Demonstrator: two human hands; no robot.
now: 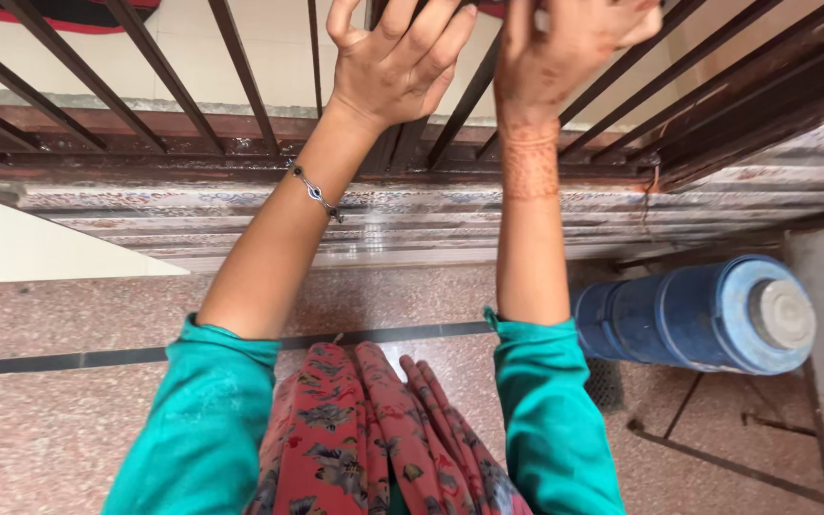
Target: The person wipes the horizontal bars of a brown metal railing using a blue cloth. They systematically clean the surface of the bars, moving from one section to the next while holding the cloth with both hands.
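— Reaching up, both arms are raised to the bars (pixel 240 76) of a dark metal grille.
— And the left hand (pixel 398 59)?
— Fingers curled loosely against a bar, a thin bracelet (pixel 317 194) on that wrist.
— The right hand (pixel 565 48)?
— Up against the bars beside it, back toward us; fingertips run out of view, so I cannot tell its grip.
— Below?
— Teal sleeves (pixel 207 420), a red floral scarf (pixel 355 429) hanging between them, speckled floor (pixel 69 420), and a blue drum (pixel 708 315) to the right.
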